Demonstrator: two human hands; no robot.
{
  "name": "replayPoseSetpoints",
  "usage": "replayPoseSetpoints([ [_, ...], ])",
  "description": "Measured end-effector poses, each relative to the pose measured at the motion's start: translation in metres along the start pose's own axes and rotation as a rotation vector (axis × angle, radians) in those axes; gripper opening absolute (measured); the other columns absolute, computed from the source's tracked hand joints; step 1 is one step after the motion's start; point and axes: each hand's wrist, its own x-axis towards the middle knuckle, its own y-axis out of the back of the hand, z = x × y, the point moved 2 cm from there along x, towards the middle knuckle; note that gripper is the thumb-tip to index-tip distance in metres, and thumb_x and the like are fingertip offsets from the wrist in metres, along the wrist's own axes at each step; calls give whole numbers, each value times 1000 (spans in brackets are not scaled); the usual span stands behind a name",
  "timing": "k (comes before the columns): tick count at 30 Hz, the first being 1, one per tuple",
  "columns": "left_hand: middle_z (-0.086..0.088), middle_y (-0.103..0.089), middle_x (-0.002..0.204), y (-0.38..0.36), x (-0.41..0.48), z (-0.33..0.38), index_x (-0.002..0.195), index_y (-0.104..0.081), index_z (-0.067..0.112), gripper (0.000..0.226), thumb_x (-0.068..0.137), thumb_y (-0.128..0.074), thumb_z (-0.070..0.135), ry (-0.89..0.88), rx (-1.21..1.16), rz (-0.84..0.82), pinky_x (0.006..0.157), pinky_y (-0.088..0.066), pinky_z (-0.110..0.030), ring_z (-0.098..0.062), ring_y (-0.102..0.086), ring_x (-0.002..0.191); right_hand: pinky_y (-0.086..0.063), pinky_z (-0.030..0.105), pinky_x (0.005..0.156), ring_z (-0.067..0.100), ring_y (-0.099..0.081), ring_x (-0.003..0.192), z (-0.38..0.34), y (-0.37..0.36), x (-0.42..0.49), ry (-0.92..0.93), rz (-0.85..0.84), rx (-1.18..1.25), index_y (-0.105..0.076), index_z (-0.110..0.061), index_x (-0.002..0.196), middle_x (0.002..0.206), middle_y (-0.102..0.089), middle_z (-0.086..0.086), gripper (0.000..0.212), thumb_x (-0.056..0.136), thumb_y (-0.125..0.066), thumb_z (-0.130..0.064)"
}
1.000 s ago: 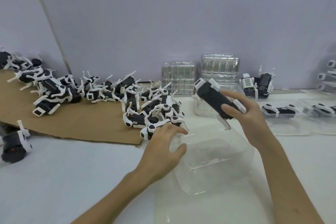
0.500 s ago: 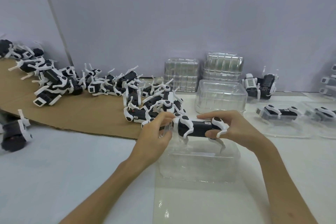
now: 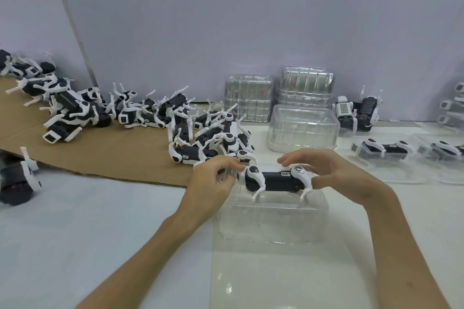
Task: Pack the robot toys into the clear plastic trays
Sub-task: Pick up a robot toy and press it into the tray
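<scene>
A black robot dog toy (image 3: 276, 180) with white legs lies lengthwise over a clear plastic tray (image 3: 271, 223) in the middle of the white table. My left hand (image 3: 213, 183) pinches its left end between curled fingers. At the right end my right hand (image 3: 334, 175) grips the toy, thumb at its side and fingers arched over the top. The toy's white legs point down into the tray. Several more robot toys (image 3: 208, 138) are heaped just behind my left hand.
A brown cardboard sheet (image 3: 100, 153) at the left carries a long pile of toys. Stacks of clear trays (image 3: 303, 88) stand at the back, an upturned tray (image 3: 301, 130) before them. Packed trays (image 3: 384, 150) lie at the right; a toy (image 3: 17, 178) sits at the left edge.
My right hand brought the toy down from mid-air and turned it level over the tray. My left hand left the tray's rim and took the toy's left end.
</scene>
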Motion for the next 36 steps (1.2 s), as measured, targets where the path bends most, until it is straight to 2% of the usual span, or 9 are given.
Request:
replayPoseSetpoints([
  [5, 15, -66, 116, -2, 0, 0, 81, -77, 26, 36, 89, -58, -2, 24, 42, -17, 95, -50, -32, 4, -58, 110, -30, 42, 113, 14, -50, 134, 5, 4, -2, 2, 29, 85, -72, -20, 112, 134, -63, 0, 43, 76, -60, -1],
  [8, 15, -66, 116, -2, -1, 0, 82, -77, 27, 35, 90, -57, -1, 9, 56, -12, 93, -51, -33, 2, -58, 109, -35, 36, 111, 8, -53, 130, 7, 5, 1, -30, 123, 33, -71, -26, 116, 130, -65, -6, 31, 87, -63, -22],
  [11, 16, -66, 116, -2, -1, 0, 83, -77, 25, 34, 90, -57, -1, 4, 71, -10, 94, -50, -34, 2, -58, 109, -38, 32, 107, 2, -53, 128, 8, -1, 3, -95, 91, -18, -70, -35, 116, 129, -64, -14, 32, 84, -69, -33],
  [14, 16, -63, 118, -2, -1, -1, 86, -79, 20, 31, 90, -56, 0, -6, 111, -39, 95, -49, -33, 0, -58, 110, -41, 30, 105, 5, -56, 125, 12, -3, 4, -129, 82, -26, -70, -29, 117, 126, -67, -13, 36, 81, -74, -27],
  [19, 14, -62, 120, -2, -1, -1, 88, -78, 20, 29, 92, -55, 3, -29, 147, -68, 94, -49, -35, -2, -58, 110, -42, 33, 106, 0, -59, 119, 17, -4, 6, -207, 111, -58, -70, -33, 114, 122, -68, -16, 35, 82, -80, -23],
  [23, 20, -64, 117, -2, -8, 8, 104, -74, 26, 20, 90, -59, 25, -149, 85, -51, 95, -45, -23, -2, -57, 117, -43, 38, 109, 5, -63, 116, 16, -3, 5, -219, 129, -42, -69, -31, 117, 121, -69, -10, 34, 87, -75, -15],
  [27, 21, -58, 133, -6, -13, 10, 110, -74, 39, 27, 90, -57, 43, -176, 153, -182, 108, -36, -28, -4, -46, 132, -45, 38, 107, 6, -64, 114, 15, -1, 5, -213, 167, -51, -68, -30, 118, 118, -71, -9, 35, 87, -75, -12],
  [31, 14, -56, 139, -10, -14, 12, 105, -77, 31, 23, 93, -58, 32, -238, 159, -224, 116, -28, -32, 1, -35, 141, -48, 33, 103, 5, -65, 111, 14, -1, 6, -203, 208, -70, -70, -28, 114, 115, -71, -8, 31, 88, -73, -12],
  [36, 20, -63, 130, -13, -17, 13, 123, -68, 30, 31, 95, -56, 24, -273, 130, -206, 118, -28, -44, 1, -49, 131, -47, 25, 97, -2, -63, 111, 16, -1, 6, -221, 210, -104, -70, -32, 113, 115, -71, -12, 27, 89, -73, -20],
])
